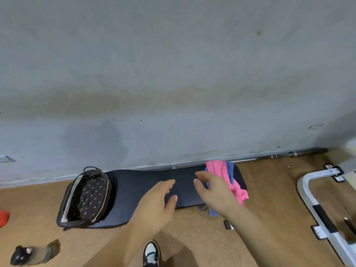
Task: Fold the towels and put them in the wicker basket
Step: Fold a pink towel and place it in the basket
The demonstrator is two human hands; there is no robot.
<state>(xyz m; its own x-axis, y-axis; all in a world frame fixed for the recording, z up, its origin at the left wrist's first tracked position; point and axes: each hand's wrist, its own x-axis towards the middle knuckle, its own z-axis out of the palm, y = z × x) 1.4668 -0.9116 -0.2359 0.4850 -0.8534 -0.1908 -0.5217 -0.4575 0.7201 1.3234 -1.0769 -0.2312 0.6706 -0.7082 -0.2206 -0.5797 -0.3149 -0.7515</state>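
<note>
A dark padded bench (134,185) lies along the wall. On its left end stands the basket (84,197), brown with a dotted dark lining, and nothing shows inside it. A pink towel (221,174) and a blue towel (230,170) hang crumpled over the bench's right end; the blue one drops to the floor. My left hand (158,201) hovers over the bench's middle, fingers apart, holding nothing. My right hand (213,191) is spread open just left of the towels, and its back hides part of them.
The grey wall rises right behind the bench, with a metal bar (289,154) along its foot. A white frame (316,203) stands at the right. A red object (3,217) and a dark object (28,254) lie on the wooden floor at the left. My shoe (151,254) is below.
</note>
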